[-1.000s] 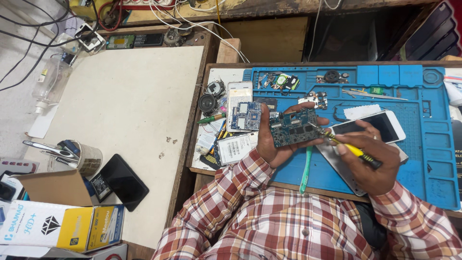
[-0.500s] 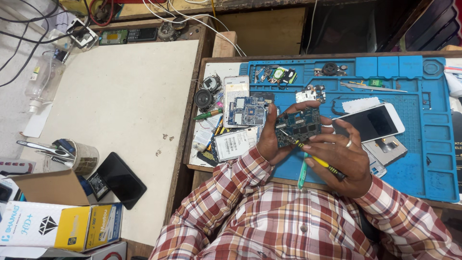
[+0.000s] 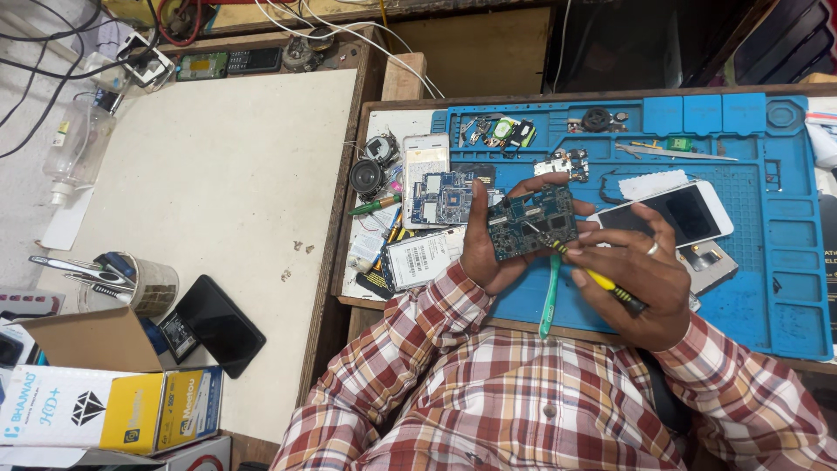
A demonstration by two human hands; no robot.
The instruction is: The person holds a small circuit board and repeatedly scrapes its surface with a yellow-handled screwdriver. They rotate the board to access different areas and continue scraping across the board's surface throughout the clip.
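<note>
My left hand (image 3: 485,249) grips a dark green circuit board (image 3: 530,223) by its left edge, tilted above the blue repair mat (image 3: 767,218). In my right hand (image 3: 641,279) is a yellow-handled screwdriver (image 3: 602,281), its tip touching the lower right of the board. A green toothbrush (image 3: 549,295) lies on the mat under my hands. A white phone (image 3: 676,212) lies face up just right of the board.
Other boards (image 3: 443,197), a small speaker (image 3: 366,176), a white phone back (image 3: 425,157) and loose parts crowd the mat's left end. Tweezers (image 3: 676,153) lie at the mat's top. On the pale left table sit a black phone (image 3: 218,324), a tool cup (image 3: 144,283) and boxes (image 3: 105,406).
My hands and the board have shifted slightly in view as my head moved. The screwdriver tip stays on the board, and both grips are unchanged.
</note>
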